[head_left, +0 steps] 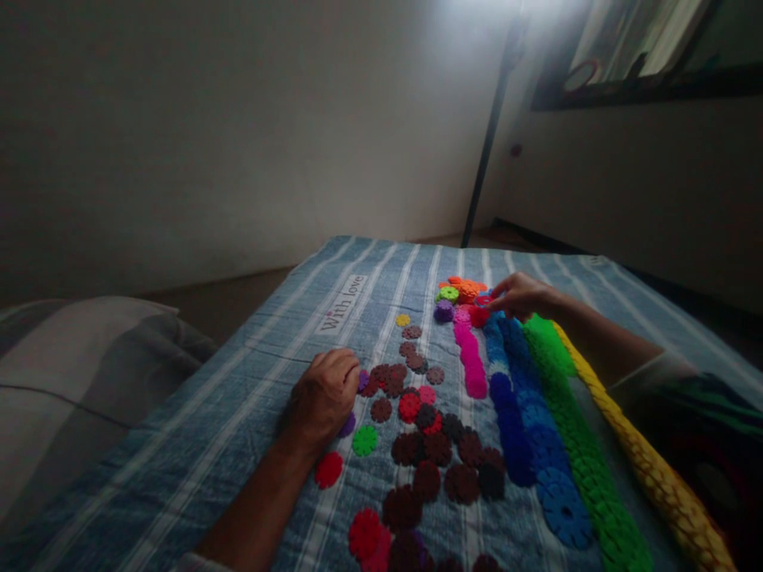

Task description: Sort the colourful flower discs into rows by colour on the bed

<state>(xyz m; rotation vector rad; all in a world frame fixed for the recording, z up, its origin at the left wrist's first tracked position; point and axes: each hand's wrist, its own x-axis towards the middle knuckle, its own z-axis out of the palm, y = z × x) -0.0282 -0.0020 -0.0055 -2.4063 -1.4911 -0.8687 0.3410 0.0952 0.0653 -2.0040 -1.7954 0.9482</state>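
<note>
Notched plastic discs lie on a blue striped cloth point(256, 381). My left hand point(325, 393) rests on the cloth, fingers curled beside a purple disc point(363, 380); whatever its fingers may hold is hidden. Further back, my right hand point(516, 295) reaches down with its fingertips at a red disc point(484, 301) by the orange pile point(466, 287). Overlapping rows run toward me: pink point(470, 357), dark blue point(511, 437), lighter blue point(548, 453), green point(572, 437) and yellow point(644, 453). Loose brown discs point(437, 449) are scattered in the middle, with a green disc point(365, 439) nearer my left hand.
"With love" is printed on the cloth point(342, 304) at the left. A dark pole point(489, 147) with a bright light stands behind the far edge. Grey bedding point(89, 349) lies at the left, and a window point(637, 40) is at the upper right.
</note>
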